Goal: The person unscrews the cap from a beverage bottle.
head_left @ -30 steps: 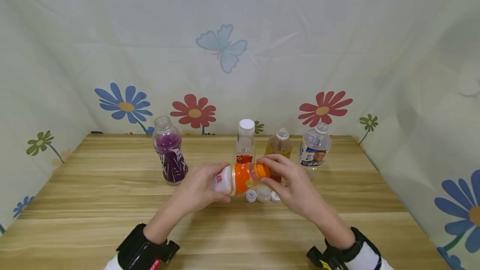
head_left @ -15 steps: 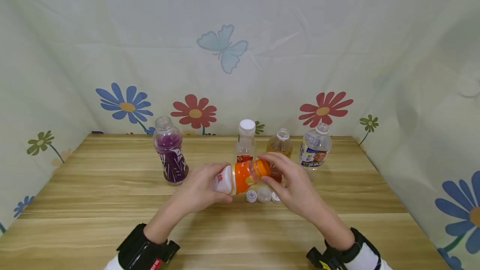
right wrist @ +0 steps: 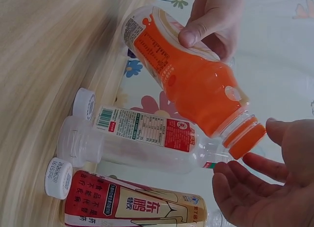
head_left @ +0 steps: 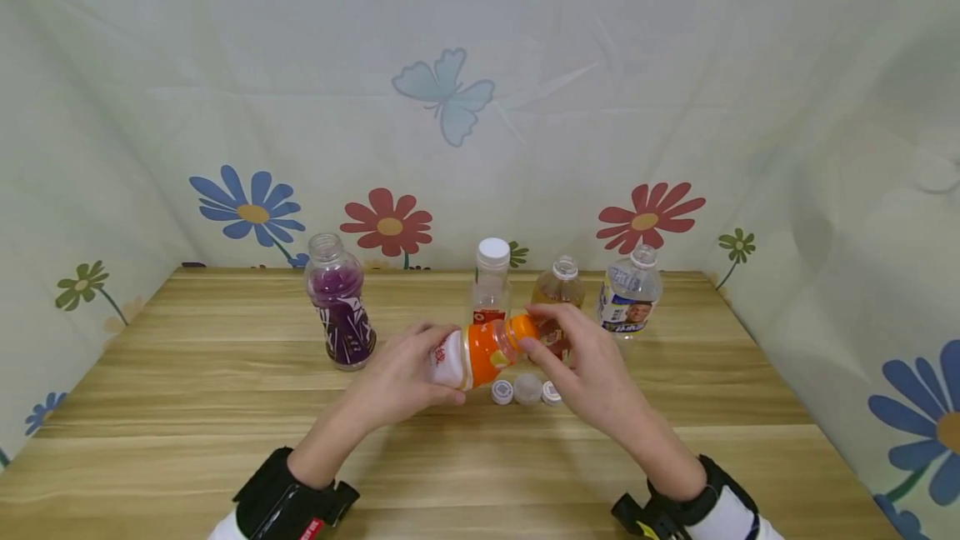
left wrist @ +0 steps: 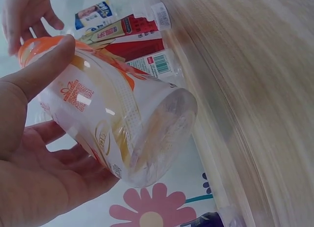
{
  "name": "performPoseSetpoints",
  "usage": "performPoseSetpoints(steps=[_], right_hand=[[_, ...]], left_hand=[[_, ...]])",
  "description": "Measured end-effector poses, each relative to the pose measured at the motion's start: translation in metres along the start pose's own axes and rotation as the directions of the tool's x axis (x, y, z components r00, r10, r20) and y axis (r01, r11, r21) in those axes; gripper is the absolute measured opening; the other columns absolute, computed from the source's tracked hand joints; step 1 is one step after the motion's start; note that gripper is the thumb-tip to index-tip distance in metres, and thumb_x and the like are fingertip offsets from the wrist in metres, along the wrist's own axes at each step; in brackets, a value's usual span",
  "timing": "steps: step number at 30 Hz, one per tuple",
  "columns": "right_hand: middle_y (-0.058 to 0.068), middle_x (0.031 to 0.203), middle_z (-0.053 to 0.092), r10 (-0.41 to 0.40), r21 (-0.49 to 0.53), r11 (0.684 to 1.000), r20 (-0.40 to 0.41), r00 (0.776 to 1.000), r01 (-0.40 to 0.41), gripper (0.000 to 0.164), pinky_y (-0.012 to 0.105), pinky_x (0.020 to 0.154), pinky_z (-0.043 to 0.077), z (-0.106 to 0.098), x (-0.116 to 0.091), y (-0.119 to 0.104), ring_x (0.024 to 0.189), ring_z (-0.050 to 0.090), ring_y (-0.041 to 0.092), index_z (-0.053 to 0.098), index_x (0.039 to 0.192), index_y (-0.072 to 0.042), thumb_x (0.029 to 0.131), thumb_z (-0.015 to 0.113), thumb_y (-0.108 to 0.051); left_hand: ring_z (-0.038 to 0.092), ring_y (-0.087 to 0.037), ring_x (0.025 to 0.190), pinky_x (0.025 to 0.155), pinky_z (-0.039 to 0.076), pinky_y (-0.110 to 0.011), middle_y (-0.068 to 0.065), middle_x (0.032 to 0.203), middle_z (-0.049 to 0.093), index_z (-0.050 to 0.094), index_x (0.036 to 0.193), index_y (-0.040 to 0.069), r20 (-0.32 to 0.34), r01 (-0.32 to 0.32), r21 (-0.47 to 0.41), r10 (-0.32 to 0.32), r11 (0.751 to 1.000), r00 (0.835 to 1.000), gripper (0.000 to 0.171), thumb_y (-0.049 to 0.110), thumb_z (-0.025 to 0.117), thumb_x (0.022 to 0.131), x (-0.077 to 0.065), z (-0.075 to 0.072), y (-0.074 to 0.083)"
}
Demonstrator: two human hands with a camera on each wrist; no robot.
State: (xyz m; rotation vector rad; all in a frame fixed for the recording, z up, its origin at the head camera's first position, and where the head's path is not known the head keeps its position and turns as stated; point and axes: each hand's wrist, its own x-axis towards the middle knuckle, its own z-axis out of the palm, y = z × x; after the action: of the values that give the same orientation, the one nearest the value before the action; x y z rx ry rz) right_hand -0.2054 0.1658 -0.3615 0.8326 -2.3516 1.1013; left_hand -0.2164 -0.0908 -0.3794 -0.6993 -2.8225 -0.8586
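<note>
In the head view, my left hand [head_left: 408, 373] grips a plastic drink bottle [head_left: 486, 354] with an orange and white wrapper around its lower body. The bottle is tilted above the table, its neck up to the right; orange shows inside its upper part in the right wrist view. At the neck sits an orange cap [right wrist: 248, 140], which my right hand [head_left: 588, 365] pinches between thumb and fingertips. The left thumb [left wrist: 51, 65] lies along the wrapper, with the fingers curled beneath. Two white caps [head_left: 502, 392] and a translucent cap [head_left: 528, 388] lie on the table below the bottle.
A purple-labelled bottle without a cap [head_left: 341, 315] stands at the left. Behind my hands are a white-capped clear bottle [head_left: 492, 277], an uncapped yellow-and-red bottle [head_left: 561, 286] and an uncapped clear bottle [head_left: 630, 294]. A flowered curtain borders the wooden table [head_left: 225, 407].
The capped end of the bottle has risen slightly, and my right fingers have shifted a little around the cap. My left hand keeps nearly the same place; the standing bottles have not moved.
</note>
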Motion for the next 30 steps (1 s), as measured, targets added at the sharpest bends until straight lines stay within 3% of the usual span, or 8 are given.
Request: performPoseSetpoints(steps=[10, 20, 25, 30], right_hand=[[-0.006, 0.106, 0.062, -0.033, -0.062, 0.998, -0.015, 0.999, 0.032, 0.031, 0.017, 0.064, 0.049, -0.0001, -0.0005, 0.0005, 0.081, 0.059, 0.006, 0.065, 0.117, -0.006, 0.088, 0.075, -0.010], [-0.004, 0.122, 0.062, -0.171, -0.035, 0.985, -0.055, 0.984, 0.169, 0.042, 0.017, 0.060, 0.047, -0.0017, 0.0010, -0.0010, 0.083, 0.061, 0.009, 0.066, 0.123, -0.009, 0.084, 0.075, 0.004], [-0.001, 0.128, 0.061, -0.213, -0.032, 0.977, -0.072, 0.974, 0.211, 0.046, 0.018, 0.064, 0.048, -0.0019, 0.0018, -0.0022, 0.098, 0.065, 0.017, 0.066, 0.124, -0.007, 0.081, 0.076, 0.008], [0.001, 0.131, 0.059, -0.204, -0.017, 0.979, -0.074, 0.976, 0.203, 0.048, 0.020, 0.069, 0.051, -0.0011, 0.0015, -0.0023, 0.107, 0.064, 0.021, 0.066, 0.124, -0.006, 0.080, 0.077, 0.009]], left_hand=[[0.052, -0.014, 0.093, 0.079, 0.044, -0.028, 0.003, 0.110, 0.054, 0.062, 0.130, 0.014, -0.026, 0.008, 0.018, -0.008, 1.000, 1.000, 0.077, 0.034, 0.094, 0.063, -0.0009, 0.0004, 0.0009], [0.052, -0.012, 0.091, 0.078, 0.044, -0.026, 0.005, 0.108, 0.055, 0.061, 0.130, 0.013, -0.032, -0.005, 0.010, 0.005, 1.000, 0.999, 0.079, 0.038, 0.094, 0.063, -0.0006, 0.0000, 0.0014], [0.053, -0.011, 0.090, 0.076, 0.044, -0.024, 0.006, 0.109, 0.056, 0.060, 0.132, 0.013, -0.023, -0.006, -0.009, 0.006, 1.000, 1.000, 0.081, 0.040, 0.093, 0.063, -0.0010, -0.0003, 0.0013], [0.055, -0.011, 0.092, 0.077, 0.045, -0.024, 0.005, 0.111, 0.058, 0.059, 0.134, 0.013, -0.004, -0.003, -0.008, 0.003, 1.000, 1.000, 0.083, 0.044, 0.091, 0.064, -0.0007, -0.0005, 0.0017]])
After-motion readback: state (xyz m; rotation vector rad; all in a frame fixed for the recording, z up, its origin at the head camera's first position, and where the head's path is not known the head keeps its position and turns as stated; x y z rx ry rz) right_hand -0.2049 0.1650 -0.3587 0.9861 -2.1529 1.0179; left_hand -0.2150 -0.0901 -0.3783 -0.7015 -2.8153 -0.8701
